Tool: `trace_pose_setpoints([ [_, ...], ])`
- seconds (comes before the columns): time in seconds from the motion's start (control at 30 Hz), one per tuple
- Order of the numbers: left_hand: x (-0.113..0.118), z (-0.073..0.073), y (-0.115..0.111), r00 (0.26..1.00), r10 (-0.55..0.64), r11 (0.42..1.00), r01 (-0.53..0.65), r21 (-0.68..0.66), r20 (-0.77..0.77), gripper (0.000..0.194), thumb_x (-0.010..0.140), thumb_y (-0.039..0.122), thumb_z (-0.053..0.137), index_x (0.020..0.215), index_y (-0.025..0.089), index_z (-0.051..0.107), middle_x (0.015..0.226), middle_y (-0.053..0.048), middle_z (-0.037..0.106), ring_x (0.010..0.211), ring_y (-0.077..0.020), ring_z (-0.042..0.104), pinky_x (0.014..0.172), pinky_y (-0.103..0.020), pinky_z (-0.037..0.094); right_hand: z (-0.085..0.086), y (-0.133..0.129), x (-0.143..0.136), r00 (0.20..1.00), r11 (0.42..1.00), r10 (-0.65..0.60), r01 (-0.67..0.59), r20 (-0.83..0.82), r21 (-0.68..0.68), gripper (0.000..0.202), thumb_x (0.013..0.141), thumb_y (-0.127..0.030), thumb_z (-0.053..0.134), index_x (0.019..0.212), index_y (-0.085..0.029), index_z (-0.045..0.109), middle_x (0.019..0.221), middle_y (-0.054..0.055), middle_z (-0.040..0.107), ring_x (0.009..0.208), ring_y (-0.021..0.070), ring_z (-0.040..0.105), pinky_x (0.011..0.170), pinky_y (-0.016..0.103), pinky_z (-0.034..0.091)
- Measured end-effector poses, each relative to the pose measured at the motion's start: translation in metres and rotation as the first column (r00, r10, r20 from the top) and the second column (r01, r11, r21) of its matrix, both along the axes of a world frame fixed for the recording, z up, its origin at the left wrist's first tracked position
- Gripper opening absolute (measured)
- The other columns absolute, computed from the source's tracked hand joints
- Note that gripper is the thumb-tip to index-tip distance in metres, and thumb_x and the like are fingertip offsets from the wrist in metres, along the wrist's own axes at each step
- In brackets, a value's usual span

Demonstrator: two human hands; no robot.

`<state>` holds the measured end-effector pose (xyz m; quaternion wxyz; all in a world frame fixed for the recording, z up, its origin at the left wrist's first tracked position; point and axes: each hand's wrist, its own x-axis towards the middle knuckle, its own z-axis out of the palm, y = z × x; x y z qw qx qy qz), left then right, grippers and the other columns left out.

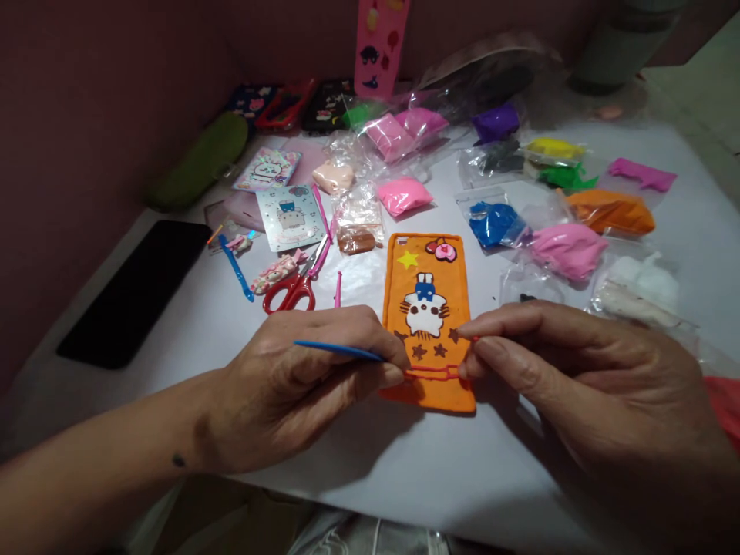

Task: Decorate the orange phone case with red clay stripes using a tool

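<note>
On the white table lies an orange clay panel (428, 308) shaped like a phone case. It carries a white cat figure in blue, a yellow star, several brown stars and a pink heart-like ornament. A thin red clay strip (431, 373) crosses its lower part. My left hand (324, 378) is closed around a slim blue clay tool (338, 350), its fingertips over the panel's lower left edge. At the panel's right edge, my right hand (555, 378) pinches a tiny red piece of clay (475, 338); most of that piece is hidden by the fingers.
Red-handled scissors (290, 294), a blue stick tool (237, 270) and a black phone (136, 293) lie to the left. Behind are illustrated cards (292, 218) and a green pouch (200, 162). Bagged clay, including blue (494, 223) and orange (613, 212), covers the right side.
</note>
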<state>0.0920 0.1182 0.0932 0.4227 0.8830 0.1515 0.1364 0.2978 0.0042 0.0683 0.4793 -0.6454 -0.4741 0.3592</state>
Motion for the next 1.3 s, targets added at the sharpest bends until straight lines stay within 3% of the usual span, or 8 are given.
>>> trace_pose_setpoints([
  [0.23, -0.002, -0.002, 0.0, 0.98, 0.156, 0.986, -0.162, 0.039, 0.124, 0.015, 0.093, 0.013, 0.059, 0.086, 0.021, 0.069, 0.08, 0.001, 0.074, 0.071, -0.0099, 0.069, 0.066, -0.014, 0.051, 0.002, -0.006, -0.002, 0.934, 0.991, 0.026, -0.072, -0.358, -0.117, 0.008, 0.085, -0.033, 0.078, 0.086, -0.025, 0.078, 0.065, 0.0, 0.071, 0.055, 0.0124, 0.065, 0.05, 0.019, 0.053],
  [0.37, -0.001, -0.003, 0.003, 0.951, 0.245, 0.969, -0.24, -0.052, 0.189, 0.013, 0.093, 0.021, 0.062, 0.082, 0.018, 0.07, 0.067, 0.003, 0.067, 0.051, -0.0072, 0.058, 0.048, -0.014, 0.043, 0.007, -0.003, -0.006, 0.83, 0.987, -0.041, -0.051, -0.557, -0.149, 0.017, 0.074, -0.034, 0.088, 0.08, -0.022, 0.078, 0.063, 0.001, 0.07, 0.056, 0.0121, 0.064, 0.05, 0.019, 0.054],
  [0.47, -0.002, 0.008, -0.004, 0.937, 0.321, 0.945, -0.307, -0.116, 0.139, 0.019, 0.093, 0.025, 0.06, 0.079, 0.016, 0.069, 0.059, 0.003, 0.062, 0.047, -0.0086, 0.055, 0.046, -0.017, 0.043, 0.014, -0.002, -0.01, 0.764, 0.98, -0.06, -0.078, -0.643, -0.184, 0.022, 0.072, -0.034, 0.089, 0.078, -0.019, 0.075, 0.06, 0.001, 0.069, 0.053, 0.0099, 0.062, 0.052, 0.017, 0.052],
  [0.63, -0.019, 0.038, -0.029, 0.919, 0.288, 0.944, -0.32, 0.081, 0.269, 0.011, 0.089, 0.018, 0.065, 0.081, 0.021, 0.072, 0.069, 0.005, 0.068, 0.057, -0.0083, 0.059, 0.056, -0.017, 0.046, 0.028, -0.015, -0.013, 0.757, 0.963, -0.077, -0.113, -0.649, -0.245, 0.026, 0.076, -0.035, 0.087, 0.08, -0.015, 0.072, 0.061, 0.001, 0.068, 0.049, 0.007, 0.058, 0.044, 0.012, 0.041],
  [0.73, -0.033, 0.043, -0.044, 0.899, 0.338, 0.93, -0.365, 0.051, 0.278, 0.012, 0.089, 0.019, 0.066, 0.081, 0.024, 0.071, 0.072, 0.007, 0.07, 0.06, -0.0078, 0.06, 0.061, -0.017, 0.048, 0.032, -0.027, -0.012, 0.722, 0.957, -0.099, -0.12, -0.685, -0.265, 0.026, 0.072, -0.033, 0.09, 0.079, -0.015, 0.072, 0.06, 0.002, 0.068, 0.048, 0.0074, 0.059, 0.041, 0.011, 0.036],
  [0.87, -0.046, 0.026, -0.058, 0.878, 0.423, 0.906, -0.407, -0.116, 0.224, 0.026, 0.093, 0.02, 0.059, 0.068, 0.02, 0.063, 0.074, 0.002, 0.067, 0.067, -0.0115, 0.063, 0.057, -0.019, 0.047, 0.024, -0.045, -0.017, 0.692, 0.958, -0.138, -0.088, -0.709, -0.272, 0.029, 0.065, -0.033, 0.094, 0.075, -0.015, 0.073, 0.056, 0.002, 0.066, 0.044, 0.009, 0.057, 0.04, 0.014, 0.036],
  [1.07, -0.053, -0.011, -0.073, 0.808, 0.543, 0.824, -0.461, -0.329, 0.229, 0.025, 0.098, 0.027, 0.056, 0.079, 0.019, 0.068, 0.084, -0.003, 0.066, 0.085, -0.0172, 0.063, 0.075, -0.025, 0.051, 0.003, -0.062, -0.034, 0.676, 0.974, -0.192, 0.041, -0.711, -0.224, 0.027, 0.07, -0.038, 0.09, 0.073, -0.017, 0.072, 0.056, 0.0, 0.063, 0.048, 0.0078, 0.054, 0.046, 0.015, 0.04],
  [1.3, -0.041, -0.025, -0.083, 0.773, 0.577, 0.763, -0.396, -0.511, 0.263, 0.024, 0.101, 0.035, 0.054, 0.091, 0.022, 0.07, 0.085, -0.003, 0.067, 0.083, -0.0156, 0.063, 0.079, -0.025, 0.051, 0.001, -0.051, -0.044, 0.668, 0.975, -0.192, 0.045, -0.719, -0.218, 0.027, 0.064, -0.032, 0.092, 0.071, -0.017, 0.069, 0.054, 0.0, 0.063, 0.043, 0.0081, 0.052, 0.04, 0.015, 0.033],
])
